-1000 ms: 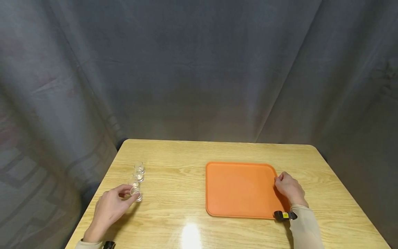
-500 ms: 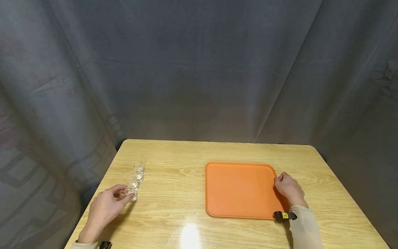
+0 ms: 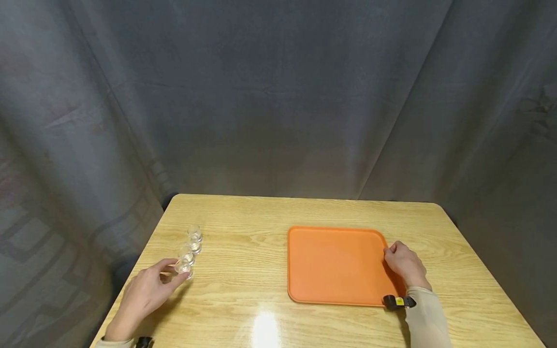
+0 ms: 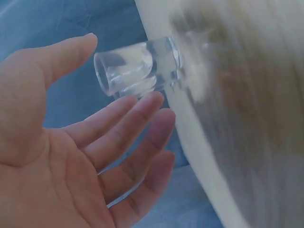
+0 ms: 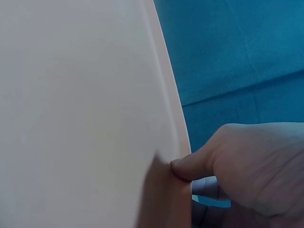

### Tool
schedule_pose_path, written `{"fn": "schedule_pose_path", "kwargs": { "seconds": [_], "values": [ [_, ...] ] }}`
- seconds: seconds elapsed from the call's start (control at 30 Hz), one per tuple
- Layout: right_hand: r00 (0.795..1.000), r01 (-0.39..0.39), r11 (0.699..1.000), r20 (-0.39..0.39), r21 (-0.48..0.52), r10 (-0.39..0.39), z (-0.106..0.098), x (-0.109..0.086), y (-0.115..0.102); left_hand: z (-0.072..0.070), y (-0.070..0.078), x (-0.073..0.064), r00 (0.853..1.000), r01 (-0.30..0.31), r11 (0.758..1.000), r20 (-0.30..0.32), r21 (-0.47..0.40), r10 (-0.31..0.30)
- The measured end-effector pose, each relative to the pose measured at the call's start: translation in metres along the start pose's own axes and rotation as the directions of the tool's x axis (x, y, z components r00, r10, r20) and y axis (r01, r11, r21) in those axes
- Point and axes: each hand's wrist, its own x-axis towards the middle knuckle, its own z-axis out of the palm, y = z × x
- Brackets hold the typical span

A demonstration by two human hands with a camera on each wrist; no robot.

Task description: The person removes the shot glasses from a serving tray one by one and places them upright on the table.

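Several small clear shot glasses [image 3: 194, 244] stand in a row on the left of the table. My left hand [image 3: 145, 292] is around the nearest shot glass [image 4: 137, 66]. In the left wrist view its thumb [image 4: 71, 57] is spread apart from the glass, and the relaxed fingers [image 4: 128, 128] lie beside it, perhaps touching. At the right side of an orange tray [image 3: 335, 266], my right hand [image 3: 405, 265] pinches the rim. The right wrist view has the thumb [image 5: 194, 164] on top of that rim, with the other fingers partly hidden behind it.
All of this is on a light wooden table [image 3: 243, 275] with rounded far corners. A grey curtain [image 3: 270, 96] hangs behind and along both sides. Bare wood lies between the glasses and the tray.
My left hand has shifted the nearest glass a little to the left, into line with the others, and its grip has loosened. The right hand and tray have stayed put.
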Motion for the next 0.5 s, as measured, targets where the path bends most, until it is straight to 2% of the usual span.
{"fn": "schedule_pose_path", "kwargs": {
  "seconds": [0.13,0.3,0.4,0.5],
  "values": [
    [1.000,0.016,1.000,-0.008,0.011,-0.016,0.000,0.000,0.001,-0.009,-0.002,-0.004,0.999,0.007,0.999,0.038,0.051,-0.009],
    [0.999,0.034,0.994,0.008,0.100,-0.035,-0.002,0.001,0.006,-0.018,0.004,-0.005,0.994,0.012,0.991,0.102,0.134,-0.026],
    [0.999,0.040,0.990,0.028,0.134,-0.044,-0.004,0.000,0.007,-0.022,0.012,-0.007,0.998,0.032,0.981,0.051,0.191,-0.043],
    [0.998,0.039,0.993,0.041,0.112,-0.044,-0.009,-0.004,0.007,-0.025,0.024,-0.011,0.997,0.036,0.975,-0.071,0.218,-0.021]
  ]
}}
